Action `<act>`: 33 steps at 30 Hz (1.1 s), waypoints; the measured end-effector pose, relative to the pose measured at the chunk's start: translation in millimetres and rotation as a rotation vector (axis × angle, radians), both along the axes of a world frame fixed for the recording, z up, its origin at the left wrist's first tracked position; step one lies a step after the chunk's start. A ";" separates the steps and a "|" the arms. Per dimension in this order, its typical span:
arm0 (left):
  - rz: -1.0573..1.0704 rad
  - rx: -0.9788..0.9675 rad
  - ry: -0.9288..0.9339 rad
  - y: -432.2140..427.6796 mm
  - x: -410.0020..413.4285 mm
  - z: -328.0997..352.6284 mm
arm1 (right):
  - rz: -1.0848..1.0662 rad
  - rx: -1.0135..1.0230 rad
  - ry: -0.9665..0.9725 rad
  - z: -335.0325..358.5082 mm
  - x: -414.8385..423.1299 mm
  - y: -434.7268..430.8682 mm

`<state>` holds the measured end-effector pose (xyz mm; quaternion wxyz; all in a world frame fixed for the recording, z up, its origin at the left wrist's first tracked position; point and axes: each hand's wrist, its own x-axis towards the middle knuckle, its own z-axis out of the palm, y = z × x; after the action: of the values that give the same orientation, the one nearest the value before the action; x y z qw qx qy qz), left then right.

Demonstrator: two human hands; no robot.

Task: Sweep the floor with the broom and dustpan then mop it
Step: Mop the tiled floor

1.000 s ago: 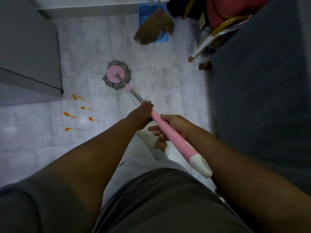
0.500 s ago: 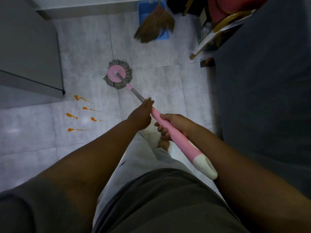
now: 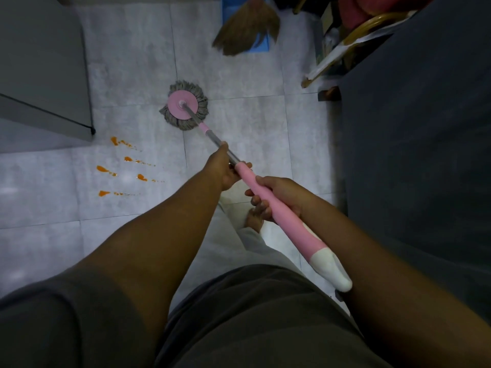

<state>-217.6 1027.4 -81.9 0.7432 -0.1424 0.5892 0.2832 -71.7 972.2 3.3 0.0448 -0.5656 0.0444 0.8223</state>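
Both my hands are closed round the one mop (image 3: 268,205). My left hand (image 3: 222,170) sits higher up the shaft, just below the centre of the frame, with its fingers wrapped tight where the bare metal tube meets the pink grip. My right hand (image 3: 280,195) is just behind it, fingers curled under the pink grip and thumb over the top. The two hands are near each other but not touching. The white end cap of the handle sticks out past my right wrist toward the lower right.

The shaft slants up and left to the mop head (image 3: 186,108), a round pink disc ringed with grey strands, lying flat on the grey tiled floor (image 3: 132,62) a little above centre.

To the left of my left arm I count five orange splashes (image 3: 102,169) on the tiles, each trailing small specks to the right. The mop head is well apart from them.

At the top centre there is one broom (image 3: 247,30), its brown bristles fanned out over one blue dustpan (image 3: 263,45), of which only a corner and an edge show.

A grey cabinet (image 3: 45,62) fills the upper left, and dark fabric (image 3: 414,134) the right side. One bare foot (image 3: 254,221) shows beneath my right hand.
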 end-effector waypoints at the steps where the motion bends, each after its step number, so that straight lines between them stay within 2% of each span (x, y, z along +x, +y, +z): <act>1: -0.006 -0.005 -0.026 0.4 2.8 0.3 | -0.007 -0.005 0.006 1.2 0.4 0.8; 3: -0.001 -0.014 -0.059 -0.5 11.1 1.7 | -0.009 -0.009 0.021 3.2 1.4 2.9; 9: 0.069 -0.034 0.091 1.4 24.8 -2.6 | -0.003 0.018 0.024 1.6 4.2 7.3; 18: 0.063 -0.025 0.092 13.2 18.8 -14.0 | 0.029 0.038 0.004 11.1 -3.9 22.8; 28: 0.286 -0.008 -0.013 65.0 -0.7 -25.9 | 0.018 0.027 0.061 -3.8 -13.9 73.5; 33: 0.338 -0.029 -0.046 93.5 -12.8 -56.2 | -0.117 0.017 0.141 -33.8 -31.4 91.3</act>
<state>-230.4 1120.9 -138.1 0.6963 -0.2565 0.5436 0.3922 -103.0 1063.4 -30.5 0.0943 -0.5022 0.0734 0.8565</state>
